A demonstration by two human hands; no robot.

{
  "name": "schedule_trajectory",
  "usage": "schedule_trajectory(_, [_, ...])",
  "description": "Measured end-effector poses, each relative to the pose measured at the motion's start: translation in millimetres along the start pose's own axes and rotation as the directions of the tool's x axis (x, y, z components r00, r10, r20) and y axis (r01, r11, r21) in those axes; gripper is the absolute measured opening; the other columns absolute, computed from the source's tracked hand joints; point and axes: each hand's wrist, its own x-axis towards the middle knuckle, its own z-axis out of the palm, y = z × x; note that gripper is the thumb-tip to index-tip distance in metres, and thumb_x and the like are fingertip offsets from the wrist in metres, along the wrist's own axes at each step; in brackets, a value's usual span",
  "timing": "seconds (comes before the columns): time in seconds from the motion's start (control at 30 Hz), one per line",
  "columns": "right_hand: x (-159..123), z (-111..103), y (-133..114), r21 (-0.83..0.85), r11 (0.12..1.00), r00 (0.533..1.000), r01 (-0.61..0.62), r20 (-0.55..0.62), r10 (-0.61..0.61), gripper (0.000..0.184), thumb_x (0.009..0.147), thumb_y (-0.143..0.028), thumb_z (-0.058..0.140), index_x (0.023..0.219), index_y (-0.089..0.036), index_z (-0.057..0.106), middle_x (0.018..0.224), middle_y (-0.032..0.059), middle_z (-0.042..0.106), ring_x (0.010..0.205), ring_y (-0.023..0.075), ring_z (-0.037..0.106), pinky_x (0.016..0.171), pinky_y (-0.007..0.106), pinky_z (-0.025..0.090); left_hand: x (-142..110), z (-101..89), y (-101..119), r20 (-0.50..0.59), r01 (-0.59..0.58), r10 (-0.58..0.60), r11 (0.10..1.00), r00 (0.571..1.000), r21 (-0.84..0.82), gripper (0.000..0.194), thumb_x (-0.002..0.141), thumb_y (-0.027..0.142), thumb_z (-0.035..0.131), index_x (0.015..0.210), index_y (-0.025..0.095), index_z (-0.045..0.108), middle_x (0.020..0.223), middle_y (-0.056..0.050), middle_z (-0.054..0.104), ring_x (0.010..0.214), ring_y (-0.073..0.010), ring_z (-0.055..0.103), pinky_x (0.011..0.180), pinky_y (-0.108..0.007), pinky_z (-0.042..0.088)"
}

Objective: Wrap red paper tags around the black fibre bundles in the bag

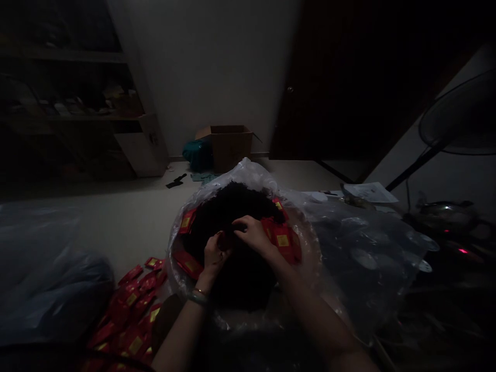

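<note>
A big heap of black, loose, leaf-like material (pixel 232 201) fills a round container lined with a clear plastic bag (pixel 245 168). Over the heap, my left hand (pixel 214 254) is closed around a small dark red packet (pixel 223 241), its mouth facing my right hand. The fingertips of my right hand (pixel 251 233) are pinched together just beside that packet; what they hold is too dark to make out. Red packets with yellow labels (pixel 283 241) lie on the heap's right side, and a few more (pixel 187 222) rest along its left rim.
Many red packets (pixel 134 299) are piled at the lower left, beside a plastic-wrapped bundle (pixel 54 289). Clear plastic sheeting (pixel 360 248) covers the right side, near a kettle (pixel 445 209) and a fan (pixel 461 113). An open cardboard box (pixel 231 147) stands by the wall.
</note>
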Motion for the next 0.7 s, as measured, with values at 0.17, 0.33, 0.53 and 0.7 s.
schedule_trajectory(0.17, [1.9,0.9,3.8,-0.019,0.999,1.000,-0.027,0.017,0.027,0.022,0.067,-0.009,0.059,0.082,-0.021,0.070,0.088,0.0034,0.067,0.083,0.0171,0.062,0.079,0.030,0.050,-0.9,0.6,3.3,-0.017,0.012,-0.012,1.000,1.000,0.018,0.051,0.064,0.031,0.075,0.110,0.019,0.058,0.093,-0.007,0.065,0.083,-0.0219,0.064,0.073,-0.036,0.055])
schedule_trajectory(0.33, [3.0,-5.5,12.3,0.005,0.995,0.987,-0.100,-0.124,0.100,0.017,0.067,-0.013,0.056,0.074,-0.021,0.069,0.081,0.0020,0.069,0.079,0.0181,0.063,0.079,0.031,0.049,-0.9,0.1,11.8,-0.040,0.028,-0.029,0.999,0.999,-0.024,0.048,0.066,0.031,0.074,0.110,0.019,0.058,0.093,-0.006,0.065,0.083,-0.0205,0.064,0.071,-0.034,0.056])
schedule_trajectory(0.53, [-6.4,-3.1,32.1,0.054,0.977,0.975,-0.205,-0.074,0.209,0.018,0.066,-0.014,0.055,0.075,-0.020,0.069,0.080,0.0019,0.070,0.077,0.0187,0.064,0.076,0.032,0.049,-0.7,1.0,10.2,-0.127,0.042,-0.050,0.997,0.991,-0.061,0.055,0.064,0.035,0.075,0.112,0.016,0.056,0.099,-0.009,0.063,0.087,-0.0216,0.064,0.072,-0.035,0.057])
schedule_trajectory(0.7, [-15.2,4.8,27.5,0.123,0.985,0.986,-0.125,-0.092,0.137,0.020,0.071,-0.021,0.057,0.088,-0.020,0.068,0.094,0.0041,0.068,0.085,0.0174,0.063,0.078,0.031,0.050,-2.4,0.8,11.3,-0.144,0.037,-0.049,0.996,0.988,-0.080,0.056,0.067,0.037,0.073,0.115,0.017,0.052,0.102,-0.009,0.063,0.090,-0.0221,0.065,0.077,-0.036,0.056])
